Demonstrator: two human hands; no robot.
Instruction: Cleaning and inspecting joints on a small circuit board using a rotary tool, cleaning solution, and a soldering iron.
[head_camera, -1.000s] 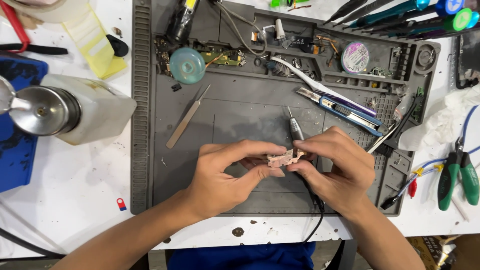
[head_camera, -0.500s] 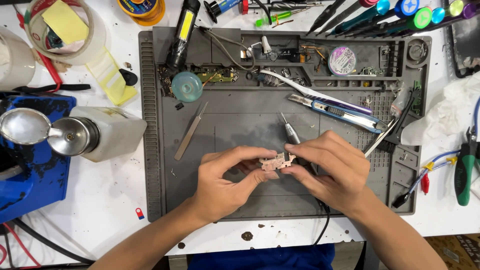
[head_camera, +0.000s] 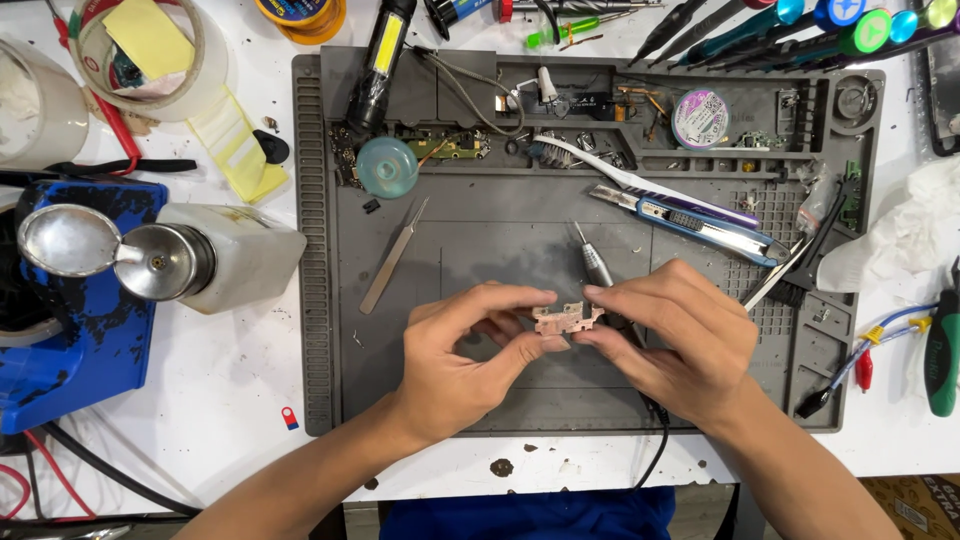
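Small part: a little pinkish, flat metal piece (head_camera: 566, 319), held up in the air over the grey mat (head_camera: 480, 260).
Long way of the part: it runs left to right, flat side up toward the camera.
Where the part is: right between the two hands, in the middle, near the front half of the mat.
Left hand (head_camera: 460, 360): closed on the left end of the small part, thumb under and fingers on top.
Right hand (head_camera: 680, 340): closed on the right end of the small part, pinching it with the fingertips.
Pen tool (head_camera: 597, 262): a thin silver tool with a black cord, lying just behind the right hand, tip pointing away and a bit left.
Tweezers (head_camera: 393, 256): lying on the mat, up and left of the left hand, well apart from it.
Blue knife (head_camera: 700, 222): lying on the mat behind the right hand, slanted.
Round green lid (head_camera: 387, 167): at the back of the mat on the left.
White bottle (head_camera: 215, 255): on its side on the worktop (head_camera: 240, 400), left of the mat.
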